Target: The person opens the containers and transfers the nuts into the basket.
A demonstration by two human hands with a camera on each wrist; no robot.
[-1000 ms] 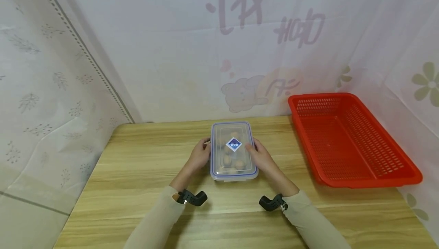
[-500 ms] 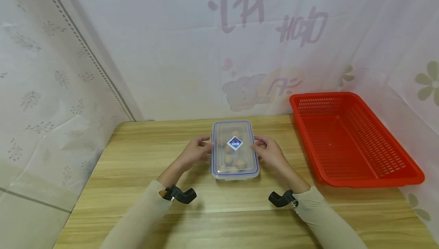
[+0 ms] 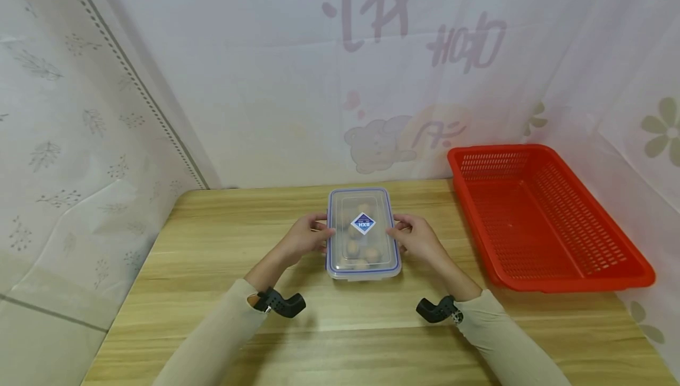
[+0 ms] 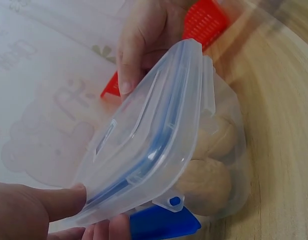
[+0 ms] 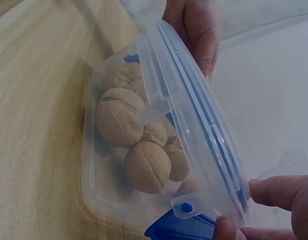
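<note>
A clear plastic food container with walnuts inside stands on the table. On top sits its translucent lid, edged in blue, with a diamond-shaped sticker. My left hand pinches the lid's left edge, thumb on top and fingers under the rim. On the opposite edge my right hand pinches the lid the same way. In the left wrist view a blue side latch slants outward below my left fingers. The right wrist view shows another blue latch hanging out by my right fingers.
A red plastic basket with slotted sides stands to the right on the wood-grain table. Behind the table hangs a printed white curtain. Each wrist wears a black camera mount.
Both hands first drew outward from the container's sides, forearms spreading apart, then came back in with thumbs on the lid's edges. The container and basket stay in place.
</note>
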